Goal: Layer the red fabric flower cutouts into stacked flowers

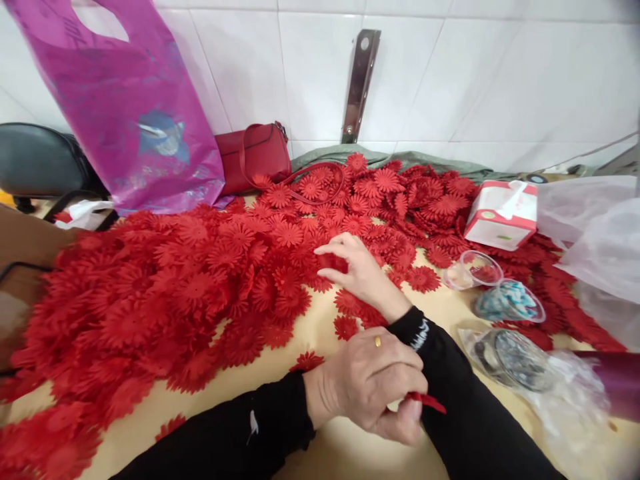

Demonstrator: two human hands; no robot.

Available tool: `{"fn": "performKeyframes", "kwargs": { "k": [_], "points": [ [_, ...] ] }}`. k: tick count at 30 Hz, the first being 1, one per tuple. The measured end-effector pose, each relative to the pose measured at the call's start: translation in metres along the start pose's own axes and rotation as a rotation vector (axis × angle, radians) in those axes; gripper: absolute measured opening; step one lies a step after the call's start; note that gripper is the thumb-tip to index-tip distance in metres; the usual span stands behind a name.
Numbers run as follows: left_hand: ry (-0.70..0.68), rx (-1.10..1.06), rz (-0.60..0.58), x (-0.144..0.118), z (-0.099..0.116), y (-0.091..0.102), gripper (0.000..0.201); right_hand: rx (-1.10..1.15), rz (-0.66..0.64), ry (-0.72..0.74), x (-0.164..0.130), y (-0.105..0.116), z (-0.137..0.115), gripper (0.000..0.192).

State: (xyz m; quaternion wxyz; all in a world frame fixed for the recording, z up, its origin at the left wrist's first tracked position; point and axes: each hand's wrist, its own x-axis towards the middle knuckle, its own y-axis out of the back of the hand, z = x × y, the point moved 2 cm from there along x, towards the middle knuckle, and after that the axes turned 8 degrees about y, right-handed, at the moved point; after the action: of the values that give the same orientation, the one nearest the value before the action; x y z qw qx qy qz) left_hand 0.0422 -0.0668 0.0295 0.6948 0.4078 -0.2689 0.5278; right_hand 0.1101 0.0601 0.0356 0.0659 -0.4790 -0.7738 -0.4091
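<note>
My left hand (367, 383), with a gold ring on one finger, is low in front of me. Its thumb and fingers pinch a thin red petalled flower piece (427, 402), which shows nearly edge-on beside my right sleeve. Farther forward, my right hand (353, 267) reaches over the pile of red flower pieces (225, 280). Its thumb and fingers are spread apart, with nothing visible between them. A few loose flower pieces (346, 327) lie just below that hand on the pale tabletop (320, 320).
A purple plastic bag (135, 113) and a red handbag (255, 157) stand against the tiled wall at the back left. To the right are a tissue box (503, 217), a clear cup with blue-and-white contents (510, 303), a round clear container (523, 360) and crumpled clear plastic (575, 407).
</note>
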Motion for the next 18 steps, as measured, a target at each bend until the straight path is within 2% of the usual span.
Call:
{"fn": "performKeyframes", "kwargs": {
  "k": [3, 5, 9, 11, 14, 18],
  "points": [
    [0.023, -0.027, 0.014, -0.004, -0.003, 0.001, 0.027, -0.152, -0.075, 0.045, 0.01, -0.016, 0.003, 0.011],
    [0.083, -0.018, 0.053, -0.004, -0.007, 0.005, 0.023, -0.102, -0.043, 0.039, 0.01, -0.017, 0.002, 0.015],
    [0.317, 0.007, 0.191, 0.0, -0.018, 0.014, 0.009, 0.184, 0.241, -0.124, 0.0, 0.001, 0.007, 0.003],
    [0.442, 0.021, 0.235, 0.001, -0.023, 0.015, 0.006, 0.233, 0.331, -0.201, -0.007, 0.011, 0.012, 0.01],
    [0.595, 0.027, 0.247, 0.0, -0.03, 0.013, 0.008, 0.157, 0.338, -0.256, -0.02, 0.021, 0.02, 0.012],
    [0.712, -0.024, 0.277, -0.004, -0.036, 0.012, 0.011, -0.004, 0.313, -0.286, -0.041, 0.03, 0.021, 0.016]
  ]
}}
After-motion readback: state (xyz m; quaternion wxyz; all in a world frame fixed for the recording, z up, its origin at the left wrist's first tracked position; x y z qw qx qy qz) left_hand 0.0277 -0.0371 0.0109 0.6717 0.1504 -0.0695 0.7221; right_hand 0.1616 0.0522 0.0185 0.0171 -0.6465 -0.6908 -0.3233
